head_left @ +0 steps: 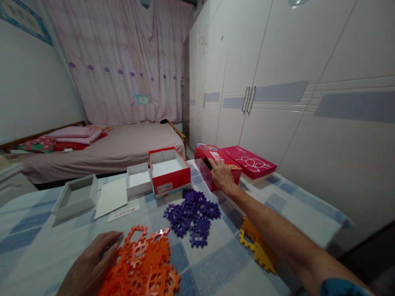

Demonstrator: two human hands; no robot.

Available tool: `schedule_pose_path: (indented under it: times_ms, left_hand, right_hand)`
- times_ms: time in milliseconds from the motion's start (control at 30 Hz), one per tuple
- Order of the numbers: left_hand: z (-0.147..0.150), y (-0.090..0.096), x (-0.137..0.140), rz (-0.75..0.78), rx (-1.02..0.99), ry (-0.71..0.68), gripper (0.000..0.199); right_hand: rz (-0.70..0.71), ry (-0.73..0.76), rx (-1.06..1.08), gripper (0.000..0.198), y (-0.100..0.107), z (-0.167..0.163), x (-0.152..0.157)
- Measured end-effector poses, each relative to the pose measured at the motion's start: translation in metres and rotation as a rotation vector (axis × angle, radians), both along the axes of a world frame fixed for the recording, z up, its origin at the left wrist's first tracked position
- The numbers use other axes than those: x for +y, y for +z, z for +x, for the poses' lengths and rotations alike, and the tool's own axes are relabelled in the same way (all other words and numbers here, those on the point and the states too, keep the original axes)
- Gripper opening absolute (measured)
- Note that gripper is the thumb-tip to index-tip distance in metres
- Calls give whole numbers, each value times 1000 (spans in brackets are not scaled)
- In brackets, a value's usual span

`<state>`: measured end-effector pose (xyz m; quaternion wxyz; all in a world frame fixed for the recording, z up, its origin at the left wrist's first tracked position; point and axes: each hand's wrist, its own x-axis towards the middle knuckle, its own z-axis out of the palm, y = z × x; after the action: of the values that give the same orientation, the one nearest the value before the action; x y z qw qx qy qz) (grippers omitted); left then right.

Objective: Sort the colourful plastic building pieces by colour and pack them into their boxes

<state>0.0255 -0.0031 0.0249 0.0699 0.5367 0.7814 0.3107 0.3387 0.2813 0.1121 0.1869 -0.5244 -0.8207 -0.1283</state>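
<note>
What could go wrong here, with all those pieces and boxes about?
The right hand rests on the red printed box; a push might shove the pink box beside it toward the far edge of the table. The right forearm, above the yellow pieces, could sweep them aside. The left hand, at the orange pile, might scatter it.

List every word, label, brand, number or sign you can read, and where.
None is legible:
Box under right hand: white characters, blurred.
Open red box: white label, print too small.
Paper strip: red print, blurred.
Pink box: small mark, too small.
Curtain sign: marks too small.
</note>
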Motion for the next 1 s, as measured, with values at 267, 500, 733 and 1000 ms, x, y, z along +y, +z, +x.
schedule_pose_path:
  times_ms: [267,500,733,1000]
  left_hand:
    - [3,4,0,10,-15,-5,38]
    - [2,2,0,-34,-32,0,45]
    - [-9,-10,-1,-22,-12,-18,43]
    - [-9,-6,1,-4,-24,5,43]
  right_hand:
    - [-85,14,-81,42,8,-1,-5]
    - [40,75,-148,50,-12,3,-6]
    - [73,57,-196,53,-18,19,-9]
    - [53,58,-198,54,-14,45,-15]
